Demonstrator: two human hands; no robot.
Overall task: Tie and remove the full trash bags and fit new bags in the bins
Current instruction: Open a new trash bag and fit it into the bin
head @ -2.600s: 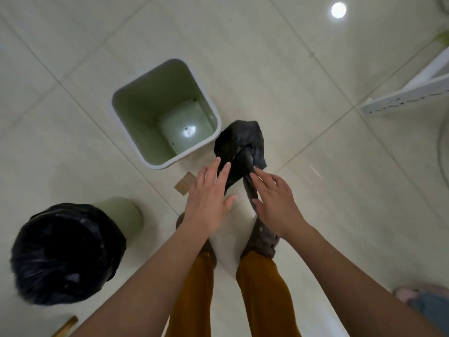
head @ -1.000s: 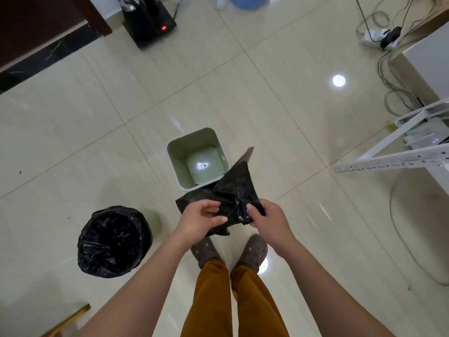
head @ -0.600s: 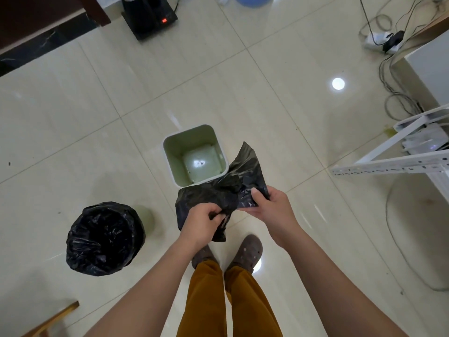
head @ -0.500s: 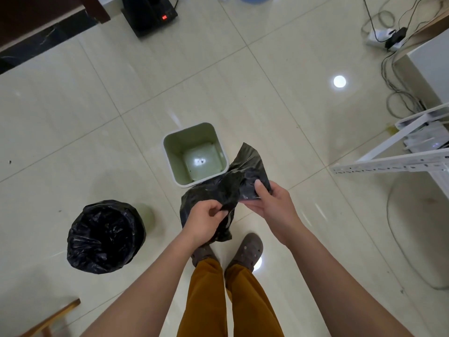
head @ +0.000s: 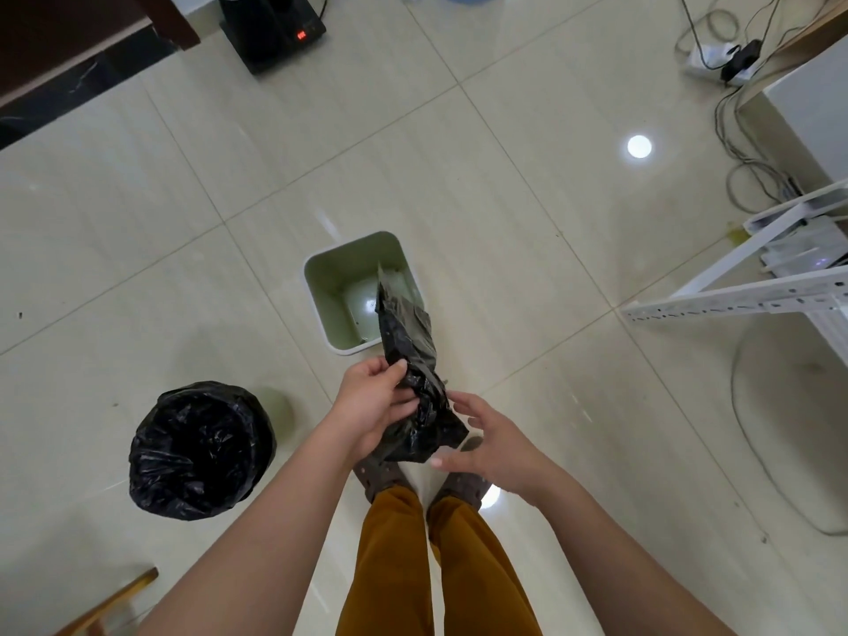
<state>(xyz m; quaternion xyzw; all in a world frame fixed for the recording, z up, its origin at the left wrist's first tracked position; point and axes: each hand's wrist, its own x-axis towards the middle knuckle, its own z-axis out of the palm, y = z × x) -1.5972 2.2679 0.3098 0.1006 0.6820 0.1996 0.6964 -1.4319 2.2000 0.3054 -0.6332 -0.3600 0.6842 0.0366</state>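
Left hand (head: 374,408) grips unlabeled black bag (head: 413,383).

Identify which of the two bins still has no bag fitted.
The square bin ahead of the feet: its green inside is bare. The round bin to the left is lined with black plastic.

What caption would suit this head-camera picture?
Left hand grips a fresh black bag above the empty green bin; right hand open beside it.

Black bag (head: 413,360); pale green bin (head: 339,286); mustard trousers (head: 394,566); cream floor tiles (head: 459,153).
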